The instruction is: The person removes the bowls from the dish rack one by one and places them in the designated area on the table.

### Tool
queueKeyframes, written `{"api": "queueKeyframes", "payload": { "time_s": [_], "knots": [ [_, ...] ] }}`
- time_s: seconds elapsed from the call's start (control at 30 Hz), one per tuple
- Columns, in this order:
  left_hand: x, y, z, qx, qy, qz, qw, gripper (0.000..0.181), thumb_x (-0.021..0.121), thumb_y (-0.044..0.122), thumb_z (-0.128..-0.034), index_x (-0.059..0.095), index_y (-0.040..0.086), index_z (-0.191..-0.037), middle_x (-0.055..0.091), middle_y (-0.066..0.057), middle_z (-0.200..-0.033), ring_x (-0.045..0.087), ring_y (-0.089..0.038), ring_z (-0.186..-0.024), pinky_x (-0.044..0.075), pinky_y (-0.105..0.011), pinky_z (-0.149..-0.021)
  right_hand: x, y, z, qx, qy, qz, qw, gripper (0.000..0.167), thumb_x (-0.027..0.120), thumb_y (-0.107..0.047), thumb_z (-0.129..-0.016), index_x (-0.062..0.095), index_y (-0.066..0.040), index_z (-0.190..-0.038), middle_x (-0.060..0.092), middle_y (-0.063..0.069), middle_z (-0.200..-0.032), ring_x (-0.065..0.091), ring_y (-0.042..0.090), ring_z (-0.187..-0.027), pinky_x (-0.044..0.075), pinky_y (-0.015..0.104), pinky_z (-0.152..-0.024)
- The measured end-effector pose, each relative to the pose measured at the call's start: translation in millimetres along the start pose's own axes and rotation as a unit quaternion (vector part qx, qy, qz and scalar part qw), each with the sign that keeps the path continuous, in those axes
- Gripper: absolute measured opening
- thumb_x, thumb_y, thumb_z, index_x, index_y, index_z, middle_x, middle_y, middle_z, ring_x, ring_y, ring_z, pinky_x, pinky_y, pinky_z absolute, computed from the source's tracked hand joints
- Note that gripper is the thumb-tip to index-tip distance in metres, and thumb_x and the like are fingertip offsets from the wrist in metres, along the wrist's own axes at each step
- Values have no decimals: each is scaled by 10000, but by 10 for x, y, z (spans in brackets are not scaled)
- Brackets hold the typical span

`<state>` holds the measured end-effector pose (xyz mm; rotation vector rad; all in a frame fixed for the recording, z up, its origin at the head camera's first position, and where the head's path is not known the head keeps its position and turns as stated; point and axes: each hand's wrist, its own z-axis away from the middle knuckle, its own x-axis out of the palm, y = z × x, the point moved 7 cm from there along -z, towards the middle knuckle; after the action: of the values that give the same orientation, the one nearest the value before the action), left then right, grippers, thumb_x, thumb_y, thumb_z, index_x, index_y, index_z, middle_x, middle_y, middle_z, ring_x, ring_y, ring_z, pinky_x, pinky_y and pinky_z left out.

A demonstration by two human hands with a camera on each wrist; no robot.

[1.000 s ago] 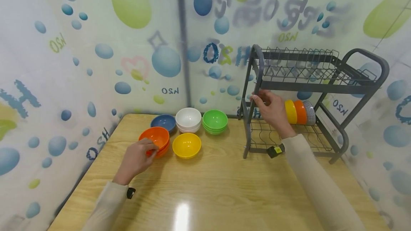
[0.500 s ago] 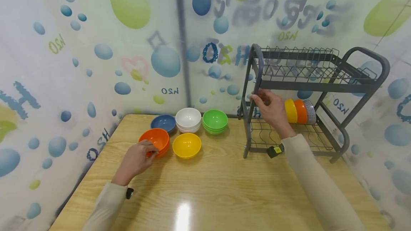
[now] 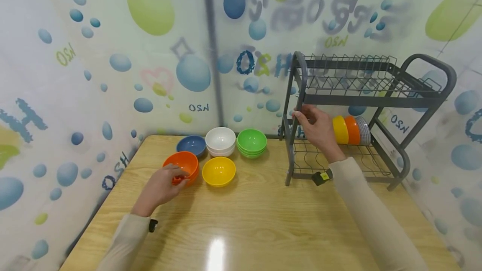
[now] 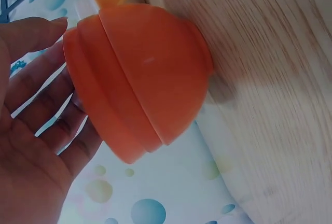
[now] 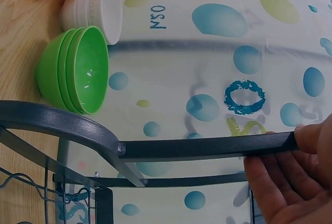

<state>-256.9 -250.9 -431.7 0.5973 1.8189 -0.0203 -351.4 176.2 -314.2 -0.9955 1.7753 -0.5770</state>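
Note:
In the head view my left hand (image 3: 162, 188) is at the near side of a stack of orange bowls (image 3: 188, 165). The left wrist view has its thumb lifted a little off the top rim, while its straight fingers reach over the mouth of the stack (image 4: 150, 73). My right hand (image 3: 319, 130) grips the left upright of a dark grey two-tier dish rack (image 3: 354, 100); the right wrist view shows thumb and fingers around that post (image 5: 207, 148). A yellow bowl (image 3: 219, 172) sits right of the orange stack.
Behind stand a blue bowl (image 3: 191, 144), stacked white bowls (image 3: 221, 140) and stacked green bowls (image 3: 251, 142). On the rack's lower tier, yellow (image 3: 340, 130), orange (image 3: 352, 130) and patterned (image 3: 363, 131) bowls stand on edge. A patterned curtain (image 3: 150, 74) hangs behind the wooden table (image 3: 248, 221).
The top orange bowl has sunk slightly into its stack. My left thumb has come away from the fingers, letting go of the rim. The right hand keeps its grip on the rack.

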Motion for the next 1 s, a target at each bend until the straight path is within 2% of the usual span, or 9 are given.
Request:
{"api": "queueKeyframes", "payload": {
  "time_s": [0.13, 0.27, 0.43, 0.53, 0.6, 0.8, 1.0],
  "knots": [
    [41, 24, -53, -88, 7, 172, 9998, 167, 821, 170, -871, 788, 93, -1015, 740, -48, -967, 636, -182, -852, 583, -352, -738, 4, -2, 2, -60, 30, -71, 10000, 411, 572, -373, -1056, 654, -61, -1311, 731, 156, -1232, 678, 328, -1164, 525, 521, -1044],
    [70, 78, -131, -61, 161, 278, 9995, 204, 823, 198, -878, 775, 76, -1034, 720, -80, -1025, 625, -220, -907, 585, -395, -792, 7, -4, 5, -104, 70, -71, 9999, 405, 575, -375, -1054, 660, -68, -1305, 735, 154, -1224, 682, 326, -1157, 526, 522, -1043],
    [108, 197, -283, 29, 234, 571, 9981, 268, 809, 201, -893, 767, 74, -1125, 703, -89, -1066, 582, -245, -990, 551, -424, -875, 7, -6, 4, -123, 110, -67, 9998, 397, 584, -368, -1051, 661, -73, -1306, 735, 152, -1227, 685, 323, -1152, 534, 517, -1029],
    [145, 291, -389, 58, 236, 802, 9965, 308, 811, 220, -895, 758, 91, -1169, 676, -90, -1065, 559, -256, -981, 521, -412, -845, 6, -9, 4, -131, 143, -56, 9998, 396, 590, -366, -1048, 658, -73, -1307, 740, 153, -1216, 690, 324, -1138, 543, 515, -1011],
    [176, 358, -453, 33, 193, 938, 9954, 331, 812, 232, -896, 745, 94, -1189, 656, -105, -1093, 561, -276, -1005, 523, -423, -862, 6, -15, 9, -141, 156, -69, 9998, 393, 593, -365, -1047, 659, -73, -1303, 742, 153, -1210, 694, 326, -1134, 546, 516, -1005],
    [287, 545, -661, -207, -68, 1340, 9907, 413, 775, 316, -930, 692, 135, -1292, 630, -54, -1320, 562, -291, -1252, 517, -526, -1051, 9, -27, 19, -159, 160, -125, 9997, 384, 601, -362, -1043, 665, -76, -1292, 745, 148, -1214, 704, 327, -1125, 548, 514, -1004],
    [326, 810, -930, 235, 86, 1754, 9842, 416, 771, 296, -936, 674, 142, -1310, 656, -43, -1307, 615, -267, -1217, 540, -484, -1038, 9, -39, 21, -193, 176, -115, 9996, 372, 596, -341, -1049, 663, -63, -1287, 743, 151, -1221, 702, 326, -1120, 553, 511, -992]
  ]
}}
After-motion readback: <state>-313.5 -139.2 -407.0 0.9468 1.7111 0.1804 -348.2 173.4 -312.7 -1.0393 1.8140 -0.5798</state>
